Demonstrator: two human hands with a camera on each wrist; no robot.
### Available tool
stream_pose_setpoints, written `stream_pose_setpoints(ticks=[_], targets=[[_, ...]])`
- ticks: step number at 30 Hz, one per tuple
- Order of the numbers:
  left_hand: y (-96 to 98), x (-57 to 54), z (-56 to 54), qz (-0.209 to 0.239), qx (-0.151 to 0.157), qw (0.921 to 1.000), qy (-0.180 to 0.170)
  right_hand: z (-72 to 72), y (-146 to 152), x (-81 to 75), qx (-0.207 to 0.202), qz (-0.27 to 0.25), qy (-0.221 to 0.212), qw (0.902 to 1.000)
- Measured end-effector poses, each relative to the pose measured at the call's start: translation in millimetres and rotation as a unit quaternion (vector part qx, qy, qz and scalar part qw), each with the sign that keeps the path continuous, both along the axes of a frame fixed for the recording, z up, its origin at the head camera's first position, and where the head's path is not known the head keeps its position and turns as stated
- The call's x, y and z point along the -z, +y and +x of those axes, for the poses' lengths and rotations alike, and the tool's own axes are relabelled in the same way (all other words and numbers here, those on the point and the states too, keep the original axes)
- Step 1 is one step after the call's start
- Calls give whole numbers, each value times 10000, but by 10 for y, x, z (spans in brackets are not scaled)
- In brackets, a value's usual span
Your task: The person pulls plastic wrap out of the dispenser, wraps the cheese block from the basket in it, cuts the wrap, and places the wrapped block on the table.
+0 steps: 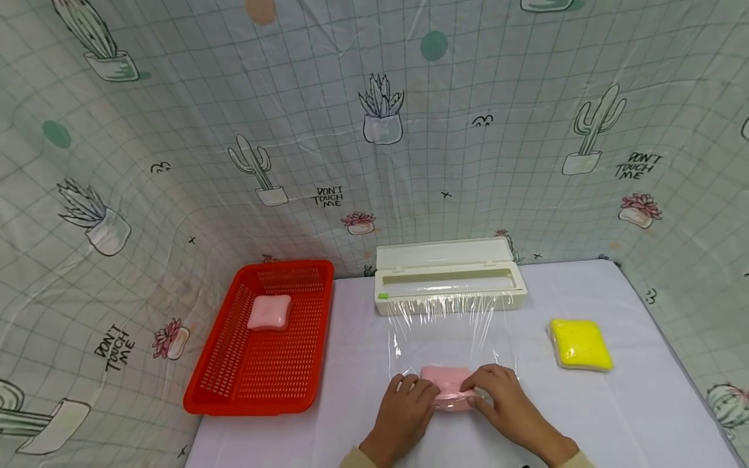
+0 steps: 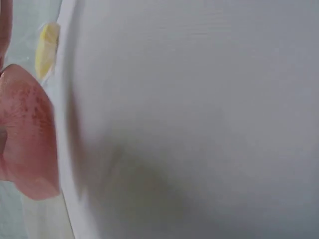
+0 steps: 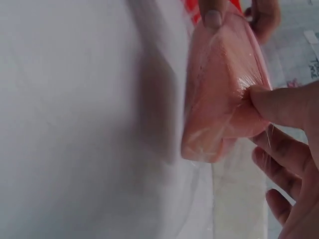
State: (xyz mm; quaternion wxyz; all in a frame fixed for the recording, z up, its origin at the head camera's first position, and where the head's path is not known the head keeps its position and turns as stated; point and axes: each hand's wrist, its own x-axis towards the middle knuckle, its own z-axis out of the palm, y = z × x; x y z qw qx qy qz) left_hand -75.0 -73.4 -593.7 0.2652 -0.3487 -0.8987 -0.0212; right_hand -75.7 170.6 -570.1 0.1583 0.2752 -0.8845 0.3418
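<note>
A pink sponge-like block (image 1: 446, 377), pillow-shaped and partly covered by clear cling film, is between both hands near the table's front. My left hand (image 1: 405, 406) grips its left end, thumb on the near face and fingers beyond. At the other end, my right hand (image 1: 508, 406) holds it with the thumb (image 3: 279, 104) pressed into the film, which creases there. From the block, the sheet of cling film (image 1: 450, 335) stretches back to a white film dispenser (image 1: 450, 304), whose lid stands raised. The left wrist view catches only part of the pink block (image 2: 30, 134).
To the left, a red plastic basket (image 1: 275, 404) contains another pink block (image 1: 270, 312). A yellow block (image 1: 581, 344), shiny as if wrapped, lies on the right of the white-covered table (image 1: 632, 416). Patterned cloth (image 1: 445, 169) hangs behind and along both sides.
</note>
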Motion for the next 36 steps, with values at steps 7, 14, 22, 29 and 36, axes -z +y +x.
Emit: stream_pose_setpoints(ticks=[7, 14, 22, 29, 36], targets=[[30, -226, -183, -111, -263, 9951, -942, -93, -59, -84, 302, 416, 279, 9983], [62, -334, -397, -220, -355, 9836, -1753, -177, -135, -44, 553, 565, 545, 9954], [140, -382, -573, 252, -573, 9736, -2196, -328, -184, -54, 791, 550, 429, 9944], [262, -268, -619, -167, -907, 9944, -519, -539, -198, -37, 921, 848, 267, 9918], [349, -132, -624, -476, -1249, 9910, 92, -726, -235, 30, 1155, 1004, 432, 9873]])
